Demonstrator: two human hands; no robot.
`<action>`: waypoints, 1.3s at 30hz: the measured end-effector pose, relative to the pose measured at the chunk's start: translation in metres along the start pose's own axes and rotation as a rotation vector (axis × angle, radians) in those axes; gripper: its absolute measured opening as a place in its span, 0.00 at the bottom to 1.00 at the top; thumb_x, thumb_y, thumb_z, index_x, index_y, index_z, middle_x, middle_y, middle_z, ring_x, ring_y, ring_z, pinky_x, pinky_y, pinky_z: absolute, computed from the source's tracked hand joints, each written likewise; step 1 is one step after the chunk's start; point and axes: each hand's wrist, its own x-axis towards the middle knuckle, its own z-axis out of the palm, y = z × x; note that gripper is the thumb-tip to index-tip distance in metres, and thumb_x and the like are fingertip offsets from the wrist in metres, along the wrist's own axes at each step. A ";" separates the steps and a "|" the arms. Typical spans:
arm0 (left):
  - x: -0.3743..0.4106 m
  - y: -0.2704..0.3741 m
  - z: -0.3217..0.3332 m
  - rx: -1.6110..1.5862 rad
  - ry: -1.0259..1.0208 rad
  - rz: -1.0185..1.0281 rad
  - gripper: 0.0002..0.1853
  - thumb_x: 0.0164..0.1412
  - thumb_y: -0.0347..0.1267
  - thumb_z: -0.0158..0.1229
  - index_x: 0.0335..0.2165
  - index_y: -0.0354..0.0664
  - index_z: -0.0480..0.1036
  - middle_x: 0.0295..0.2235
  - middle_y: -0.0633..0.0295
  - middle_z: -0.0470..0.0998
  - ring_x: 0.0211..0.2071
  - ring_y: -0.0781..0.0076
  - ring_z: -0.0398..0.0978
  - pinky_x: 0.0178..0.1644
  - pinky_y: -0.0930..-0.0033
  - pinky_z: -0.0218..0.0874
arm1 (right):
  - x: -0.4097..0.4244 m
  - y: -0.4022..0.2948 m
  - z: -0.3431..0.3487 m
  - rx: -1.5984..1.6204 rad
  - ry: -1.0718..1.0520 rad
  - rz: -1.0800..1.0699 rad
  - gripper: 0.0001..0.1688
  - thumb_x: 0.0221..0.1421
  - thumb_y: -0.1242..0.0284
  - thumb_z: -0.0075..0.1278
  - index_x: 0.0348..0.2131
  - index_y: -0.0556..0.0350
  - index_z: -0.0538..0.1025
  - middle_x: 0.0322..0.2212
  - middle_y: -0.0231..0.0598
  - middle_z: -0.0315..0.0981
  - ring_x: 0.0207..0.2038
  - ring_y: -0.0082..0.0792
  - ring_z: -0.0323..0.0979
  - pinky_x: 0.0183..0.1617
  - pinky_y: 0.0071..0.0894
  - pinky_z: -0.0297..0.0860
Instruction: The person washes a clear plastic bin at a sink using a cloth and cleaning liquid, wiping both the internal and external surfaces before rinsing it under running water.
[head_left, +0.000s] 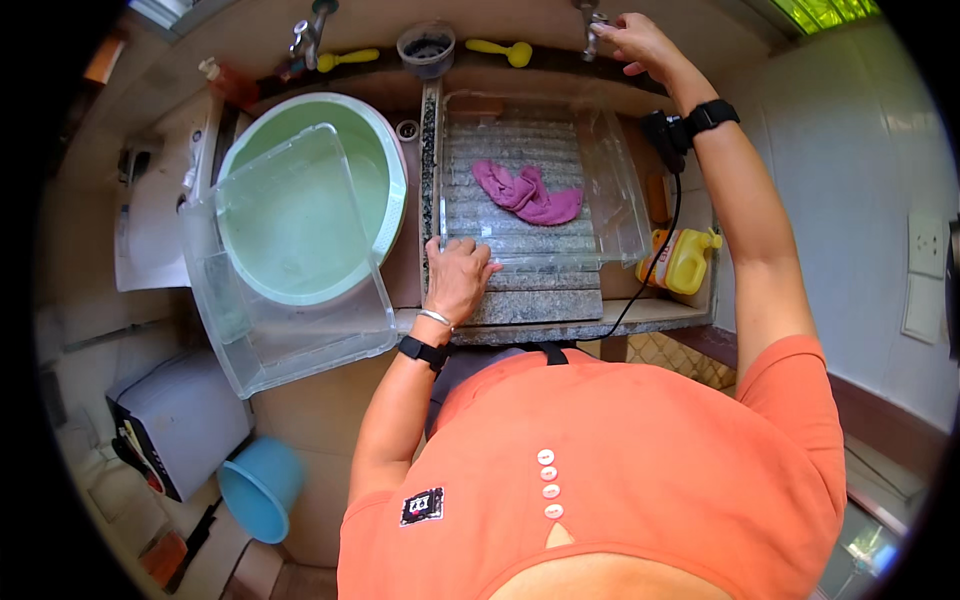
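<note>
My left hand (459, 274) grips the near left corner of a transparent plastic bin (626, 202) resting on a ribbed stone washboard (525, 306). A crumpled pink cloth (529, 193) lies in the bin. Up at the wall, my right hand (637, 46) has its fingers on the handle of the right metal tap (590, 34). No water stream shows below that tap. To the left, a second transparent plastic container (315, 341) leans tilted over a pale green basin (386, 127), which appears to hold water.
Yellow scoops (517, 54) and a small tub (426, 51) line the back ledge, below a left tap (304, 45). A yellow jug (682, 262) stands at the right. A black cable (651, 270) hangs from my right wrist. A blue bucket (262, 487) is lower left.
</note>
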 end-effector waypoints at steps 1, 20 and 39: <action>0.001 -0.010 -0.001 -0.025 -0.004 0.008 0.11 0.58 0.40 0.63 0.29 0.45 0.75 0.28 0.61 0.74 0.36 0.58 0.74 0.54 0.42 0.54 | 0.018 0.004 0.011 0.031 -0.075 0.044 0.32 0.58 0.53 0.56 0.47 0.65 0.75 0.33 0.44 0.77 0.28 0.32 0.76 0.26 0.34 0.73; 0.036 -0.110 0.007 -0.182 0.005 -0.011 0.10 0.55 0.36 0.65 0.30 0.45 0.73 0.29 0.60 0.71 0.37 0.58 0.72 0.57 0.41 0.53 | 0.096 -0.034 0.061 -0.770 -0.016 -0.741 0.14 0.50 0.76 0.55 0.39 0.59 0.78 0.33 0.53 0.78 0.35 0.48 0.78 0.36 0.45 0.73; 0.098 -0.128 0.023 -0.252 -0.127 -0.051 0.09 0.56 0.35 0.63 0.31 0.43 0.73 0.31 0.59 0.70 0.38 0.58 0.70 0.58 0.38 0.52 | 0.053 0.042 0.386 -0.162 -0.527 -0.374 0.26 0.54 0.75 0.51 0.53 0.53 0.76 0.50 0.58 0.69 0.51 0.59 0.70 0.56 0.45 0.68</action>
